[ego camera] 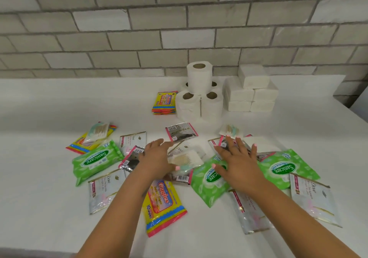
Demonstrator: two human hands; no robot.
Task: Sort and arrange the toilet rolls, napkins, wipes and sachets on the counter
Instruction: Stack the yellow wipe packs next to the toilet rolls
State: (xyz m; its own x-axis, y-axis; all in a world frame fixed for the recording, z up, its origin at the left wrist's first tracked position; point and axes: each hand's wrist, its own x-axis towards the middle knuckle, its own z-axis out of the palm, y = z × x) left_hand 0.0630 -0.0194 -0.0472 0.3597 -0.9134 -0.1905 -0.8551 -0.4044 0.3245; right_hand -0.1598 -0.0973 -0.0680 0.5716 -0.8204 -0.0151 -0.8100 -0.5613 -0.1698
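Sorting loose packs, rolls and napkins already stacked.
Your left hand (154,158) and right hand (237,164), both grips open and empty, hover over sachets and wipes scattered before the toilet rolls (200,92); next, probably pinch one flat sachet (181,131).

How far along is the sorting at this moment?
Done: white toilet rolls stacked by the wall, white napkin packs piled beside them, some yellow Giggles wipes packs stacked. In hand: nothing gripped; left hand and right hand hover open. Left: green Sanicare wipes packs, Dove sachets and cotton-bud packets lie scattered.
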